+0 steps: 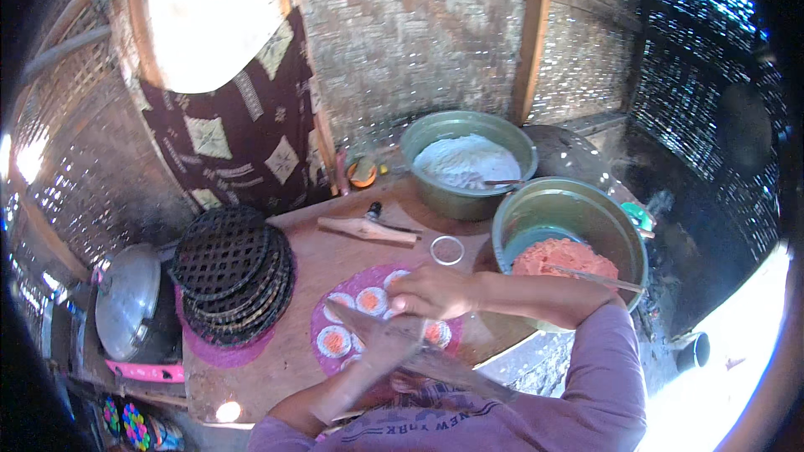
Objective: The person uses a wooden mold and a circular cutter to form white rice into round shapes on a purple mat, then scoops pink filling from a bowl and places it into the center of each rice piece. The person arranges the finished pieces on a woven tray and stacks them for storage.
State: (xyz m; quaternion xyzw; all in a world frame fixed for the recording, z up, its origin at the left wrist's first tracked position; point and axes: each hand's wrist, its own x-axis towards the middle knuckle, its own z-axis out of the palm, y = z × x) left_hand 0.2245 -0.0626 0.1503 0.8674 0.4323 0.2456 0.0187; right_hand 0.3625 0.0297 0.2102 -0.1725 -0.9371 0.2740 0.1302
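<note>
A round purple mat [320, 318] carries several white discs with orange centres, such as this disc [334, 341]. Over its right part my right hand [431, 291] is curled closed, fingertips downward; what it holds, if anything, is hidden. My left hand [392, 343] is just below, above the nearer discs, its fingers blurred and partly covered. A long flat brownish strip [456, 371] slants across it from the mat towards my chest; whether the hand grips it cannot be told. Beyond my right hand a thin pale ring [447, 250] lies on the wooden table [285, 272].
Black woven trays [226, 251] are stacked at left, beside a lidded metal pot [128, 301]. Behind stand a green basin [469, 121] of white powder and another green basin [641, 238] holding an orange mass [565, 261] and a stick. A wooden piece [366, 229] lies near the table's back edge.
</note>
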